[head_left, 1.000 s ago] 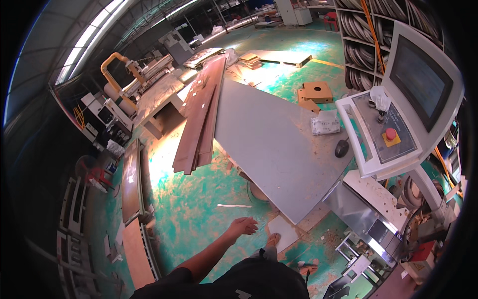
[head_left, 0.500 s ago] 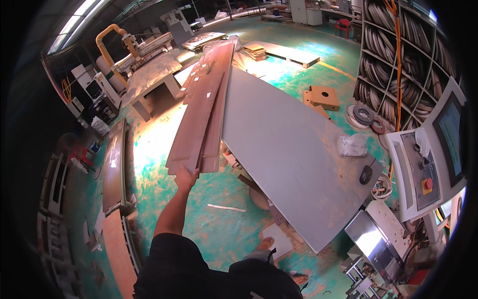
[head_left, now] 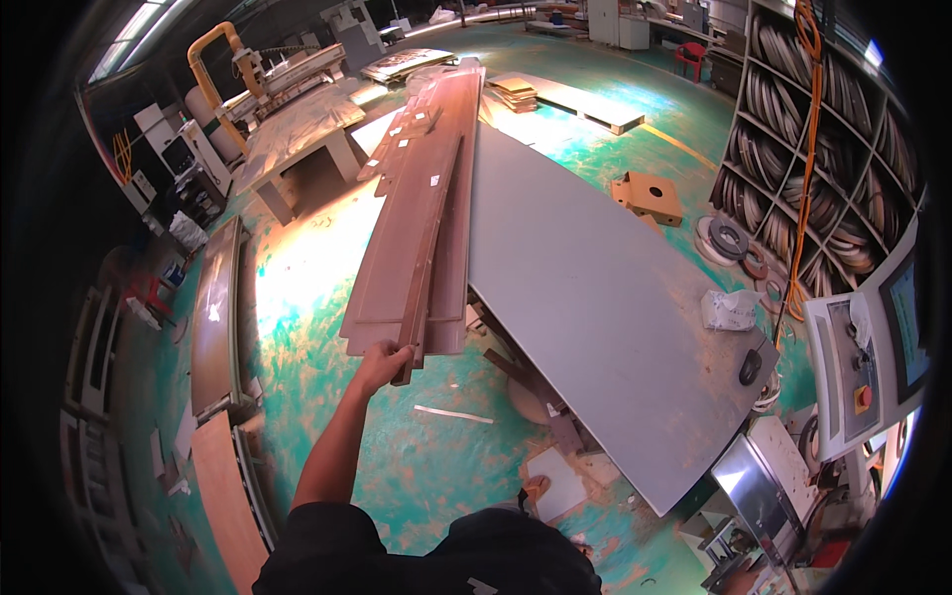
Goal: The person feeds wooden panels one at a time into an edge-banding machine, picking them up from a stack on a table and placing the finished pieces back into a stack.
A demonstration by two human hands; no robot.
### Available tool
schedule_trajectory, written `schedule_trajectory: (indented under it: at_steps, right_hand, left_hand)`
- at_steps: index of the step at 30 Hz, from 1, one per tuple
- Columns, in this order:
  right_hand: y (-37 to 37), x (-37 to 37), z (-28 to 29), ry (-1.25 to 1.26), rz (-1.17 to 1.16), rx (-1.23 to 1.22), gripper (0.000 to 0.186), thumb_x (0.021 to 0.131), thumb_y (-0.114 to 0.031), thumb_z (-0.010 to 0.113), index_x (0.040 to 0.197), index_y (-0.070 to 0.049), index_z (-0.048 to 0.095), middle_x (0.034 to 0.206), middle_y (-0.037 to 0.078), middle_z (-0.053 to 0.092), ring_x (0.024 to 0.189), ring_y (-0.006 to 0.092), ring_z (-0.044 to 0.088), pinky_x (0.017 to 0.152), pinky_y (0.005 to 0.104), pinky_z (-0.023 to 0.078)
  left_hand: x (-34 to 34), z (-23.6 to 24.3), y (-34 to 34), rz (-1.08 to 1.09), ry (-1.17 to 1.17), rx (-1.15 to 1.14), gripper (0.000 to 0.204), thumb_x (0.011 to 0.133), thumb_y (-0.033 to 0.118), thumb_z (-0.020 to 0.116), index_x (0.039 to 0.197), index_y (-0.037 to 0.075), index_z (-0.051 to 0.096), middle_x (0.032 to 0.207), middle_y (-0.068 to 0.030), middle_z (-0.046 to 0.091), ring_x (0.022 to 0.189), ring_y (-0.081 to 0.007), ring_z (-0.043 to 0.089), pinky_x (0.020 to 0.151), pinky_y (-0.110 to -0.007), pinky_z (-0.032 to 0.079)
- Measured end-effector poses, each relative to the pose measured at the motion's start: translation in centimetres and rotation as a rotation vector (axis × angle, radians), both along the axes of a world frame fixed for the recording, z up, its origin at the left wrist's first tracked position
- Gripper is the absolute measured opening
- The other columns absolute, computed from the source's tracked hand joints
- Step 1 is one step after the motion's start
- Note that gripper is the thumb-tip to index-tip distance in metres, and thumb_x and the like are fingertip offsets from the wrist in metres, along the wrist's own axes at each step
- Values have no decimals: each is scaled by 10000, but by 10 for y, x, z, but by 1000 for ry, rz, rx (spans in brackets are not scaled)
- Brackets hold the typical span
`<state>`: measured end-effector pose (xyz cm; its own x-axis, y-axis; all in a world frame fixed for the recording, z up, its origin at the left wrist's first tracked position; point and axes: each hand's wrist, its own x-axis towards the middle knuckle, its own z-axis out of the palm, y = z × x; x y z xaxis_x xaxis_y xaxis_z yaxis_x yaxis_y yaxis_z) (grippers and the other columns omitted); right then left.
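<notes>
My left hand (head_left: 382,367) is closed around the near end of a long, narrow brown wooden strip (head_left: 424,268). The strip lies lengthwise over a stack of flat brown panels (head_left: 382,283), its near end jutting past the stack's edge toward me. Small white labels show on several of the panels. To the right of the stack, and close against it, is a large grey tabletop (head_left: 595,268). My right hand is out of sight.
On the grey tabletop's right side are a white plastic packet (head_left: 729,310) and a black computer mouse (head_left: 751,367). A control console (head_left: 853,367) stands beyond it. Long panels (head_left: 213,317) rest at the left. A thin white strip (head_left: 453,414) lies on the green floor.
My left hand has drawn the strip's near end toward me, so it now sticks out past the stack. The whole view has shifted slightly.
</notes>
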<state>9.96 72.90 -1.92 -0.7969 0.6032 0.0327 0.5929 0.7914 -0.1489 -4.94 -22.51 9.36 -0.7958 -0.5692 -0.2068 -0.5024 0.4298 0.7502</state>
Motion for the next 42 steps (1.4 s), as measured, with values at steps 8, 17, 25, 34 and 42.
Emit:
schedule_trajectory:
  at_steps: [8,17,25,34,42]
  right_hand:
    - [45,42,-23,-200,-330,305,675,951,-643,667,936,18,803,902,173,797,811,327,794,685,461,646]
    - [48,68,-87,63,-357,407,732,994,-613,535,1107,77,750,1164,295,733,1125,492,694,932,722,515]
    - [45,40,-85,-327,-295,279,660,1039,-512,495,1378,33,646,1451,369,550,1335,625,489,1064,824,326]
    - [-261,-135,85,487,201,-512,403,1058,-241,616,1308,69,673,1302,298,649,1218,469,608,1079,542,476]
    - [-564,-314,197,418,969,-1361,822,1053,-258,702,1657,48,235,1538,245,516,1331,273,610,1041,385,546]
  left_hand:
    - [-12,-52,67,-3,76,623,469,867,224,887,1234,24,676,1004,-28,718,908,-135,692,834,-309,569]
    - [1,-105,119,102,82,881,271,926,49,723,1083,49,502,819,-112,661,619,-198,663,531,-346,543]
    - [58,-134,139,182,30,85,277,931,207,712,1078,-3,605,869,-211,694,816,-374,707,727,-485,545]
    - [125,-98,201,350,177,-191,255,936,131,707,1135,38,577,950,-252,703,923,-486,695,786,-536,535]
    - [40,-39,263,128,515,-112,462,885,141,785,1274,-1,579,1082,-225,678,985,-438,681,866,-494,535]
